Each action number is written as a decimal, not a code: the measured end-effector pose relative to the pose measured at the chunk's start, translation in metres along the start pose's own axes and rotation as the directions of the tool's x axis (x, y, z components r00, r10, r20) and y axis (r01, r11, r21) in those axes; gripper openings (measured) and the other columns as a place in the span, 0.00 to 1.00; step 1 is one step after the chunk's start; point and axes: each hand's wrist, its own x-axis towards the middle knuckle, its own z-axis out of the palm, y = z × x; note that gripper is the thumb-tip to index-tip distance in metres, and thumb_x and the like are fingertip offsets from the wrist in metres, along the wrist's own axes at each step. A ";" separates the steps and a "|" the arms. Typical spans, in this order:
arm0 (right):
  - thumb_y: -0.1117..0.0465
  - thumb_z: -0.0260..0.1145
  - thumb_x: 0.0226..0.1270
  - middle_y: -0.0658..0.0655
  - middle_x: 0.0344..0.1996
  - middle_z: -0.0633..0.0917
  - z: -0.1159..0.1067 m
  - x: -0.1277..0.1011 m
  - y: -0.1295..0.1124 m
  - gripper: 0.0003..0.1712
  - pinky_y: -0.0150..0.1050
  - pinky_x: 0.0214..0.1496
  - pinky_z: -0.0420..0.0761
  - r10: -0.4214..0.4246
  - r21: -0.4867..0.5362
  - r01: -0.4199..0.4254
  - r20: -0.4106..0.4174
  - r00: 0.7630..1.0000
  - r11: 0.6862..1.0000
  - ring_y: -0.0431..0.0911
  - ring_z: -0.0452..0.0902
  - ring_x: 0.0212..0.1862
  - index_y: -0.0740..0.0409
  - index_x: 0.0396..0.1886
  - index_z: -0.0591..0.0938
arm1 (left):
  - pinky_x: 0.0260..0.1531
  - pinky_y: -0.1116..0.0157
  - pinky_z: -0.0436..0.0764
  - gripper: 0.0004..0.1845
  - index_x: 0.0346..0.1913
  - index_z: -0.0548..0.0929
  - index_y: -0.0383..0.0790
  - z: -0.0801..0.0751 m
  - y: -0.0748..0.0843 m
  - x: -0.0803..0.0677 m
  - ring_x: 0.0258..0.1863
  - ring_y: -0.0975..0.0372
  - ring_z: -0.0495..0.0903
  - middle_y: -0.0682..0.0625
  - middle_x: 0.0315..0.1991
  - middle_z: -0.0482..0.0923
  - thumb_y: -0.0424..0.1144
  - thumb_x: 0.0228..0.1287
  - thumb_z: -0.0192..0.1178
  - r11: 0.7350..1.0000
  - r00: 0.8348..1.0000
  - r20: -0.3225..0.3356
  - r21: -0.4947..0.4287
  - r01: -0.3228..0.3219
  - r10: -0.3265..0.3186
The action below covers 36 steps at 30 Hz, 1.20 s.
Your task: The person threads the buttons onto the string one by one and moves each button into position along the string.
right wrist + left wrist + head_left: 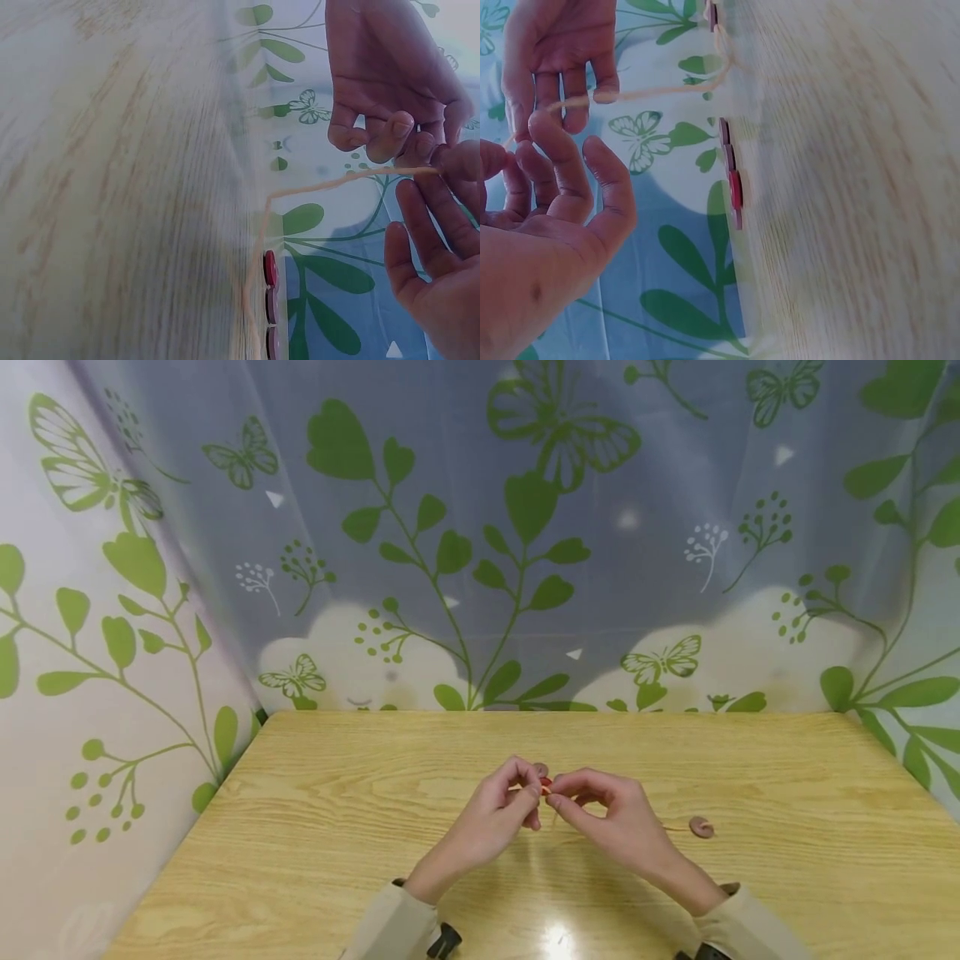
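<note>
My left hand [495,806] and right hand [618,814] meet fingertip to fingertip above the table, both pinching a thin pale orange cord [652,93]. In the right wrist view the cord [330,184] runs from the right hand's [442,262] fingertips down to the tabletop. It leads to a brown round disc [701,827] on the right, which looks like a button. Behind the fingertips shows a red disc [546,783] beside a brown one [541,769]. The left wrist view has a red disc [736,189] lying in a row with several brown ones [729,157]. Fingers partly hide the pinched cord.
The wood-grain table [337,777] extends around both hands. A curtain [645,568] printed with leaves and butterflies hangs behind its far edge, with similar cloth [150,643] at the left side. Black bands [444,941] show at the sleeves.
</note>
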 end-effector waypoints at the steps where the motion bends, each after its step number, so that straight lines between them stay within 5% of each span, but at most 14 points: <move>1: 0.65 0.68 0.71 0.58 0.37 0.90 0.000 0.000 0.000 0.05 0.34 0.37 0.83 0.004 -0.003 -0.004 0.002 1.000 1.000 0.36 0.84 0.36 0.60 0.42 0.87 | 0.38 0.68 0.79 0.08 0.47 0.71 0.31 0.000 0.000 0.000 0.29 0.65 0.76 0.36 0.58 0.73 0.34 0.80 0.45 1.000 1.000 -0.004 0.000 0.003 -0.003; 8: 0.66 0.64 0.75 0.57 0.38 0.89 -0.001 -0.002 -0.001 0.06 0.36 0.41 0.86 0.074 0.072 -0.076 0.024 0.997 0.995 0.39 0.85 0.37 0.62 0.45 0.85 | 0.38 0.67 0.81 0.09 0.48 0.71 0.29 0.002 -0.002 0.000 0.28 0.65 0.76 0.42 0.45 0.72 0.34 0.80 0.46 1.000 1.000 -0.015 0.008 0.024 -0.024; 13: 0.64 0.64 0.76 0.57 0.30 0.83 -0.001 -0.003 -0.004 0.08 0.34 0.23 0.78 0.128 0.097 -0.130 0.025 0.991 0.987 0.36 0.74 0.23 0.63 0.47 0.84 | 0.37 0.67 0.81 0.08 0.47 0.72 0.31 0.002 -0.003 0.000 0.28 0.63 0.76 0.47 0.42 0.72 0.35 0.80 0.47 0.999 1.000 -0.010 0.016 0.028 -0.028; 19: 0.64 0.66 0.74 0.49 0.21 0.74 -0.002 -0.004 -0.004 0.06 0.30 0.16 0.63 0.091 0.038 -0.091 -0.005 0.996 0.995 0.31 0.59 0.18 0.60 0.45 0.85 | 0.38 0.66 0.81 0.08 0.47 0.72 0.32 0.002 -0.004 -0.001 0.29 0.60 0.77 0.48 0.40 0.71 0.35 0.80 0.47 0.999 0.999 -0.005 0.032 0.035 -0.035; 27: 0.65 0.70 0.70 0.48 0.14 0.66 -0.002 -0.006 0.000 0.05 0.29 0.18 0.61 0.000 -0.004 0.000 -0.013 1.000 1.000 0.30 0.53 0.18 0.53 0.42 0.87 | 0.38 0.68 0.80 0.10 0.48 0.72 0.30 0.001 -0.006 0.000 0.30 0.60 0.77 0.41 0.43 0.72 0.36 0.81 0.47 0.999 0.999 0.014 0.032 0.028 -0.028; 36: 0.65 0.67 0.72 0.45 0.17 0.70 -0.005 -0.006 0.001 0.04 0.29 0.17 0.59 0.016 0.004 -0.016 -0.028 0.999 1.000 0.29 0.53 0.17 0.54 0.41 0.87 | 0.41 0.61 0.83 0.10 0.48 0.73 0.33 0.003 -0.005 0.002 0.31 0.52 0.81 0.50 0.41 0.72 0.38 0.81 0.48 0.998 0.999 0.035 0.056 0.006 -0.008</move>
